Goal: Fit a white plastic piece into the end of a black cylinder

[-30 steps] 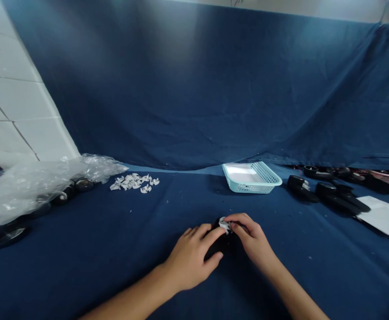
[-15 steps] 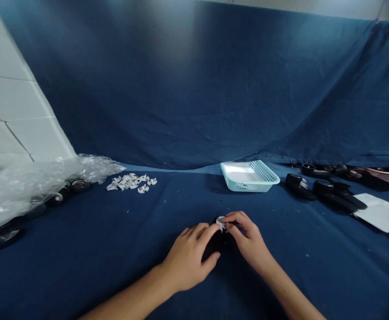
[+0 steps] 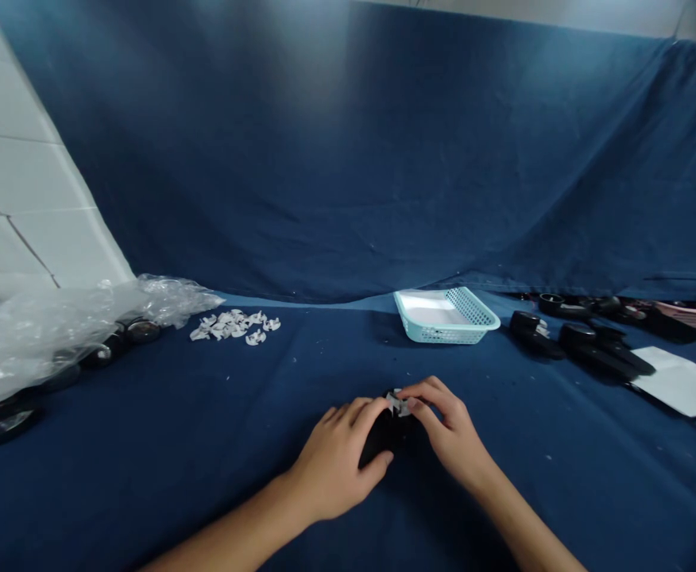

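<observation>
We are steadying black part in left hand; right hand pinching white clip onto it, not yet seated. Clip pile remaining.

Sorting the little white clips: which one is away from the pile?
The white clip pinched by the right hand on the black part; the rest lie in the pile far left.
</observation>
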A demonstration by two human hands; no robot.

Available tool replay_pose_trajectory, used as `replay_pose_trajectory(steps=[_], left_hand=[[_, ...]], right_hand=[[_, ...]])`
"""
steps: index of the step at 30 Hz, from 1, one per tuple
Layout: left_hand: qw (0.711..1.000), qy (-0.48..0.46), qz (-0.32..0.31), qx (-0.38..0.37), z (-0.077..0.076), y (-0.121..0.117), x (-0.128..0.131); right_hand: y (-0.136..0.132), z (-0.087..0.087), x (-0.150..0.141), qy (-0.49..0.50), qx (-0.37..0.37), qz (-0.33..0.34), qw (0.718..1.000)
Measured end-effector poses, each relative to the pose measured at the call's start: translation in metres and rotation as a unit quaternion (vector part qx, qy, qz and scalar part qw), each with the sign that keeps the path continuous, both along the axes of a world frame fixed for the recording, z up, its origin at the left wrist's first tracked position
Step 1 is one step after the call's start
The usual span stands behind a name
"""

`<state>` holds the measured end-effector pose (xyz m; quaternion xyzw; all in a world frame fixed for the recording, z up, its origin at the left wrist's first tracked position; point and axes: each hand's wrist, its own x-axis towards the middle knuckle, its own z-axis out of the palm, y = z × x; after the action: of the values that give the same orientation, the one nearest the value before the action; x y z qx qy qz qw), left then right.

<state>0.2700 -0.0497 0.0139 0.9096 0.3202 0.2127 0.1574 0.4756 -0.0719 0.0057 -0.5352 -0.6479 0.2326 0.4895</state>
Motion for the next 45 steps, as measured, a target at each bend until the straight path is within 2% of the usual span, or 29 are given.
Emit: replay_pose_trajectory(steps=[24,32,41,45], left_hand=[[0.999,0.037,0.002,0.014,0.001,0.0,0.001],[0.999,0.038,0.006,0.017,0.002,0.001,0.001],[0.999,0.032,-0.018,0.032,-0.003,0.002,-0.001],[0.999,0.025,-0.024,0.031,-0.005,0.002,-0.002]], right_hand=[[-0.002,-0.001,-0.001,-0.035,0.024,-0.028,0.999],[-0.006,0.001,0.002,-0.023,-0.014,-0.014,1.0],[0.0,-0.01,0.009,0.071,-0.061,-0.002,0.996],[0.003,-0.013,0.009,0.089,-0.066,-0.039,0.993]])
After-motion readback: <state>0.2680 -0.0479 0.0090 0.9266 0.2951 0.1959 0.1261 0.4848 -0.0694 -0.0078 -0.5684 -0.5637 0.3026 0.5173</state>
